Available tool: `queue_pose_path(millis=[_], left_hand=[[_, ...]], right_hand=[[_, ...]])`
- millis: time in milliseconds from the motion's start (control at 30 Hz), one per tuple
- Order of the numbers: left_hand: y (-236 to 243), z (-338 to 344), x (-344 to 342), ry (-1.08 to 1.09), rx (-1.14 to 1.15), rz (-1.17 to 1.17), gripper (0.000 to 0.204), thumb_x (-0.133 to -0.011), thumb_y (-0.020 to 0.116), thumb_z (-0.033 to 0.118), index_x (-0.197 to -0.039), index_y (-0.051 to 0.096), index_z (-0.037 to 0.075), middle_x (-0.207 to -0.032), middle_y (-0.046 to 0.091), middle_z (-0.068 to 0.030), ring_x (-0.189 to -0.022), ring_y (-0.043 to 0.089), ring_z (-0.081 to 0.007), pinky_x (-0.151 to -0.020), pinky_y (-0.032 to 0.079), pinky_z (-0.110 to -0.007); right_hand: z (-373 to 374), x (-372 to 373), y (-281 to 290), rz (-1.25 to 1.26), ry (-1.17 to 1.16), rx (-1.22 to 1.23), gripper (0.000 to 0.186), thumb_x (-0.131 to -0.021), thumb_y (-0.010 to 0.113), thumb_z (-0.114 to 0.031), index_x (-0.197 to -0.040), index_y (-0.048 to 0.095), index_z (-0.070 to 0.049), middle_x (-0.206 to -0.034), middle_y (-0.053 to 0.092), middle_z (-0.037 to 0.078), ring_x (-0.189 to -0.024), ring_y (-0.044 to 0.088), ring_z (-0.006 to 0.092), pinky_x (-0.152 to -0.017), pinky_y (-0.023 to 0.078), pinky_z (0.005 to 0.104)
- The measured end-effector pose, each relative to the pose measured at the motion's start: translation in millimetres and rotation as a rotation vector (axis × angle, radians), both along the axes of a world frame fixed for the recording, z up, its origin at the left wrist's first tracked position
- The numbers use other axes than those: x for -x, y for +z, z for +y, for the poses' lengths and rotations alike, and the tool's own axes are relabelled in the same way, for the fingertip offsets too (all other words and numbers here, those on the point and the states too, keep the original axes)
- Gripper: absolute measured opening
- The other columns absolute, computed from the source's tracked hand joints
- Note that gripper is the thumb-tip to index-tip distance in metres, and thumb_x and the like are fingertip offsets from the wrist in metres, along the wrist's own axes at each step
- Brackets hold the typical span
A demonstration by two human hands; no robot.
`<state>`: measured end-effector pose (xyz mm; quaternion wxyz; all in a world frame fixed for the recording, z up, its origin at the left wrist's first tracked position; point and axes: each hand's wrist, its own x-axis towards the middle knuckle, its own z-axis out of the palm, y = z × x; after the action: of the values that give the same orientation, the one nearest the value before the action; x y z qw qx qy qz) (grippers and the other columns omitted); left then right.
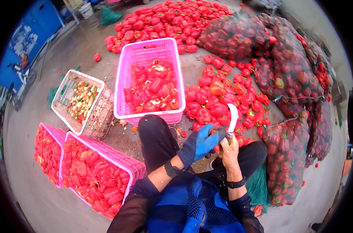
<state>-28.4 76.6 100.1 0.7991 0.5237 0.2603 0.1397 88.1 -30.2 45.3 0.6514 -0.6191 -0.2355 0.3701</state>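
Observation:
My right hand point(229, 153), bare, grips the handle of a knife with a curved pale blade point(232, 116), its tip pointing up and away. Beside it, my left hand point(205, 143) wears a blue glove with dark fingertips. Its fingers are curled, and a small red part of a bell pepper point(217, 148) shows beneath them; the rest is hidden. Just beyond both hands lies a loose heap of red bell peppers point(217, 99). Left of that heap stands a pink crate point(121, 87) partly filled with opened red peppers point(155, 87).
A whitish crate point(62, 101) of pepper cores stands at the left. Nearer, pink crates point(135, 167) brim with cut peppers. A large pepper pile point(165, 23) spreads at the back. Full mesh sacks point(285, 163) line the right side. A green net point(262, 186) lies by my right knee.

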Motion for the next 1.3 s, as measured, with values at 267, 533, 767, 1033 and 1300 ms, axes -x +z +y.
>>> queue_pose_path(millis=[267, 533, 767, 1033, 1300], left_hand=[[-45, -29, 1, 0.290, 0.384, -0.387, 0.025, -0.100, 0.052, 0.024, -0.115, 0.054, 0.003, -0.101, 0.057, -0.0008, -0.088, 0.055, -0.0066, -0.073, 0.049, -0.024], [-59, 48, 14, 0.635, 0.006, -0.490, 0.039, -0.098, 0.051, 0.035, -0.129, 0.045, 0.010, -0.108, 0.060, -0.0097, -0.086, 0.065, -0.0224, -0.065, 0.053, -0.036], [-4, 32, 26, 0.218, 0.132, -0.149, 0.054, -0.096, 0.057, 0.033, -0.141, 0.040, 0.008, -0.124, 0.053, -0.0084, -0.105, 0.061, -0.0190, -0.083, 0.054, -0.033], [-39, 121, 69, 0.181, 0.654, -0.644, 0.054, -0.098, 0.052, 0.038, -0.132, 0.047, -0.003, -0.118, 0.063, -0.0157, -0.093, 0.066, -0.0150, -0.070, 0.057, -0.025], [-63, 112, -87, 0.506, -0.520, 0.243, 0.064, -0.089, 0.063, 0.033, -0.141, 0.040, 0.005, -0.131, 0.054, -0.0172, -0.109, 0.060, -0.0246, -0.087, 0.051, -0.037]], right_hand=[[-1, 8, 11, 0.308, -0.060, -0.118, 0.021, -0.094, 0.061, -0.022, -0.105, 0.052, -0.006, -0.083, 0.062, 0.006, -0.062, 0.058, 0.0109, -0.047, 0.044, 0.0201], [11, -5, 19, 0.492, -0.226, -0.190, 0.027, -0.098, 0.056, -0.032, -0.113, 0.058, -0.010, -0.088, 0.063, 0.003, -0.058, 0.048, 0.0038, -0.044, 0.033, 0.0166], [59, 33, 51, -0.056, 0.051, -0.028, 0.023, -0.087, 0.070, -0.016, -0.099, 0.053, -0.006, -0.076, 0.059, 0.001, -0.061, 0.055, 0.0065, -0.052, 0.042, 0.0219], [-2, -54, 39, 0.078, -0.198, 0.087, 0.024, -0.098, 0.056, -0.026, -0.106, 0.062, -0.005, -0.062, 0.052, -0.001, -0.040, 0.038, 0.0043, -0.037, 0.028, 0.0192], [-46, -119, 44, 0.333, -0.377, 0.098, 0.019, -0.098, 0.054, -0.021, -0.104, 0.054, -0.003, -0.095, 0.062, 0.011, -0.046, 0.043, 0.0055, -0.039, 0.036, 0.0191]])
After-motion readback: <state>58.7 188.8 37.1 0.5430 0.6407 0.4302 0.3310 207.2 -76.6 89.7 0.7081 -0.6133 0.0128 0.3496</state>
